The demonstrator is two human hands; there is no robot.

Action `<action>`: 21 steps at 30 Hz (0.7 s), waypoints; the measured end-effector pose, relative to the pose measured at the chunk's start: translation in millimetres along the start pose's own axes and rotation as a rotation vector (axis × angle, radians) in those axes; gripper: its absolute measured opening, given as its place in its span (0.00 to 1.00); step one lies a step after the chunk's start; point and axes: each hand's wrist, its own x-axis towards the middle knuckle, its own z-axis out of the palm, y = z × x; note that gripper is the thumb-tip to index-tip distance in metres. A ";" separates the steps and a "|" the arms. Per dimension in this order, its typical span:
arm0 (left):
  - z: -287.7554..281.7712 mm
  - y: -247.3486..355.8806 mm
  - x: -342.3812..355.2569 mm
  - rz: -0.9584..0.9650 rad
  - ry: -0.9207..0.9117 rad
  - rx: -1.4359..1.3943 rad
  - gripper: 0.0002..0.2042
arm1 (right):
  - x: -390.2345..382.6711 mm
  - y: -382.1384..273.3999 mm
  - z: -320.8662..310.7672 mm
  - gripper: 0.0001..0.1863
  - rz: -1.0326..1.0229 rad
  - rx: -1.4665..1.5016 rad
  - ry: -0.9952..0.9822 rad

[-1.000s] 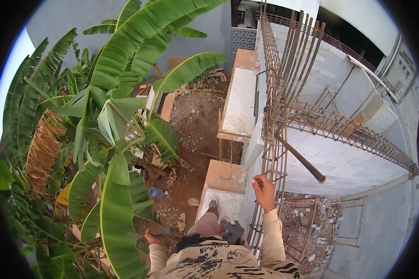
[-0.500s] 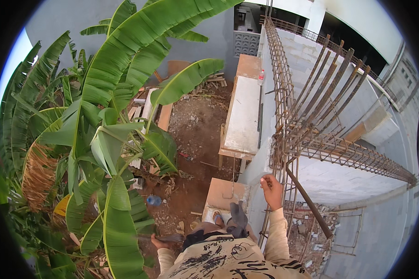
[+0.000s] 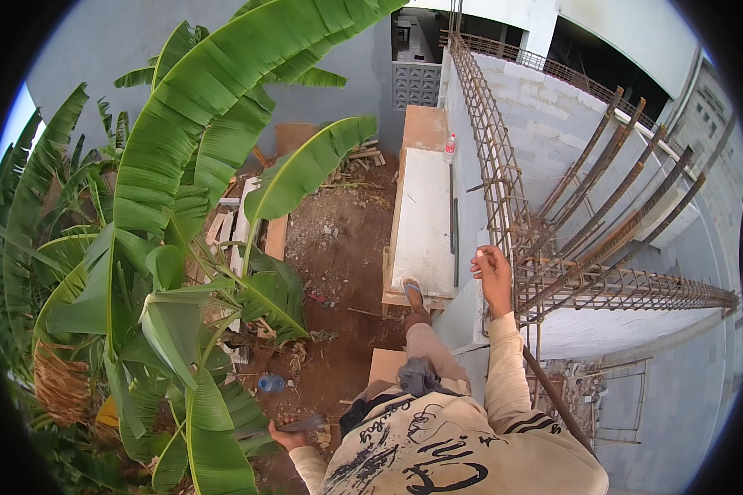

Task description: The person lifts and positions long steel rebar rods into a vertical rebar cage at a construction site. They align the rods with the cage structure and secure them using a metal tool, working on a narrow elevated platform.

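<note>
Low at the left, my left hand [image 3: 287, 433] is closed around a dark, flat, blade-like tool [image 3: 307, 422]; its exact kind is blurred. My right hand [image 3: 494, 280] is raised beside the wall top, fingers curled in a pinch. A small whitish bit [image 3: 480, 253] shows at its fingertips, too small to name. Just right of that hand runs the rusty rebar cage [image 3: 553, 290], apart from the fingers as far as I can tell. One sandalled foot [image 3: 413, 286] rests on the near end of a long white-topped platform [image 3: 425, 210].
Bent rebar ends [image 3: 627, 198] stick up at the right. A dark pole [image 3: 557, 400] slants beside my right arm. Broad banana leaves [image 3: 215, 107] crowd the left. A bottle [image 3: 450, 148] stands at the platform's far right edge. Below lies bare soil [image 3: 338, 239] with a blue jug [image 3: 271, 383].
I have stepped forward, one foot now on the white-topped platform. My right hand has moved farther ahead along the wall. My left hand keeps the dark tool.
</note>
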 end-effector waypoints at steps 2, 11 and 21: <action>28.0 -28.1 9.1 0.013 0.016 -0.026 0.18 | 58.5 17.2 2.8 0.11 -0.032 -0.011 0.119; 219.5 -194.7 130.1 0.207 -0.064 0.313 0.25 | 376.0 144.5 -73.8 0.19 -0.007 -0.325 0.893; 595.2 -329.1 128.4 -0.064 -0.114 0.438 0.15 | 488.8 226.5 -137.6 0.23 0.412 -0.940 0.707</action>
